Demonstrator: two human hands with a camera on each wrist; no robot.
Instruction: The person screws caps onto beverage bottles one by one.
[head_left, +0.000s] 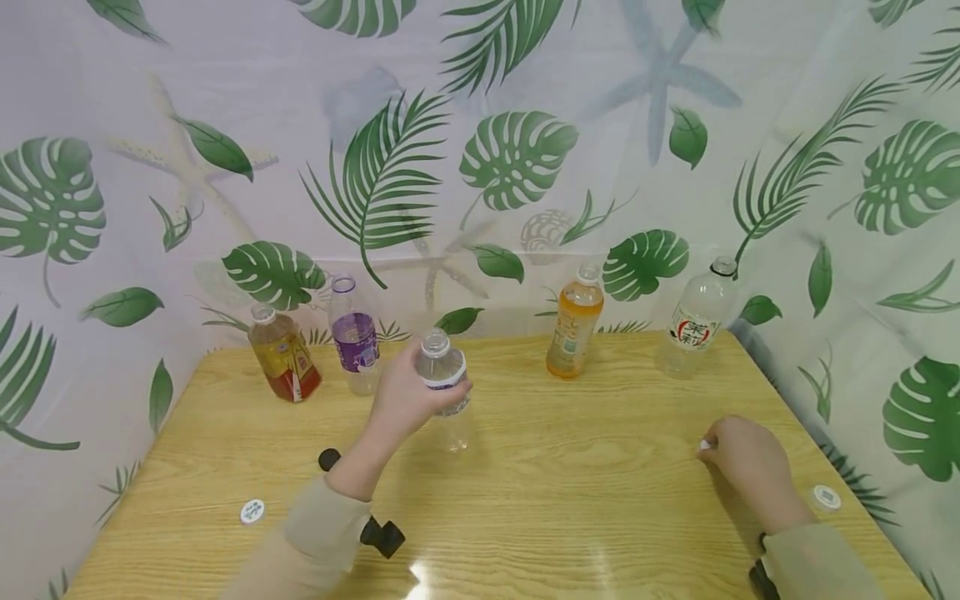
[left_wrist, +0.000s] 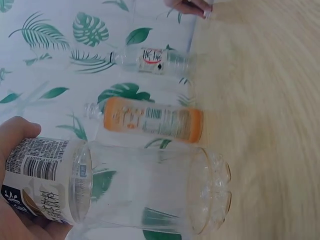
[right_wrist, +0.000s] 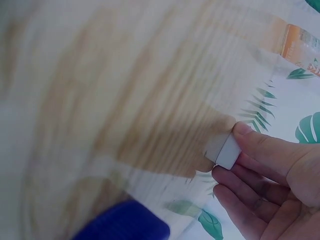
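My left hand grips a clear, uncapped plastic bottle around its labelled upper part. In the left wrist view the fingers wrap the white label, and the clear lower half of the bottle points toward the table; whether its base touches the wood I cannot tell. On the right side, my right hand pinches a small white bottle cap between thumb and fingertips, just over the tabletop. Left of the gripped bottle stand an uncapped purple-labelled bottle and a yellow-labelled bottle with reddish liquid.
Farther right on the wooden table are an orange-labelled bottle and a clear bottle with a white label. One white cap lies at left, another white cap near the right edge. A leaf-patterned cloth hangs behind.
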